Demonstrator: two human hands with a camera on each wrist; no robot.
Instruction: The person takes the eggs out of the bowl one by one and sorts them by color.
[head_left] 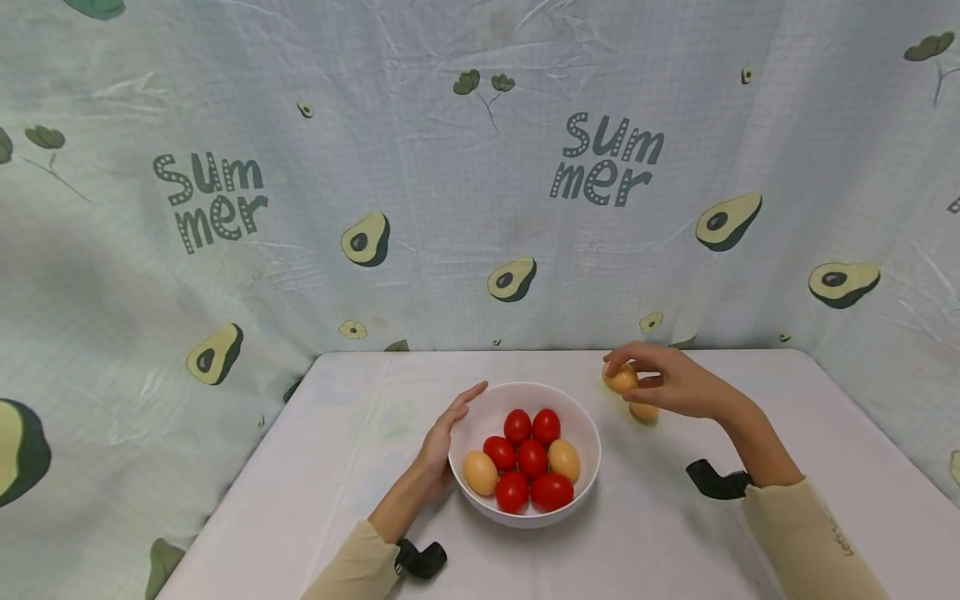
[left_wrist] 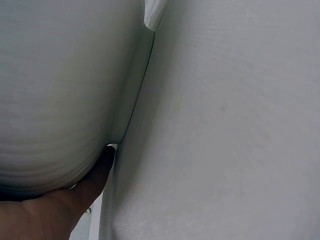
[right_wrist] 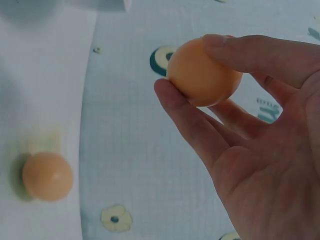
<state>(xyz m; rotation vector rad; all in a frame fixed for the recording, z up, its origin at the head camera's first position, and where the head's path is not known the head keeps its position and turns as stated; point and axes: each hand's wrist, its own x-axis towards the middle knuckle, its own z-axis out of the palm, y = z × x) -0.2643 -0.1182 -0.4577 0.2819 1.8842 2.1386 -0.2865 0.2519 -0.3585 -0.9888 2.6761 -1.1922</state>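
Observation:
My right hand (head_left: pixel 671 383) pinches a tan-orange egg (right_wrist: pixel 205 72) between thumb and fingertips, raised over the table. A second egg (right_wrist: pixel 47 176) lies on the table, partly behind the hand in the head view. My left hand (head_left: pixel 438 437) rests along the left side of a white bowl (head_left: pixel 592 471), fingers fairly straight and against its outer wall. In the left wrist view a finger (left_wrist: pixel 95 180) reaches to the bowl's foot. The bowl holds several glossy red oval pieces like small tomatoes (head_left: pixel 532 458) and two tan-orange eggs (head_left: pixel 480 473).
The bowl stands mid-table on a pale cloth-covered table (head_left: pixel 360 425). A printed curtain (head_left: pixel 435 183) with avocados and lettering hangs behind the far edge and at both sides. Black straps (head_left: pixel 718 481) sit at both wrists.

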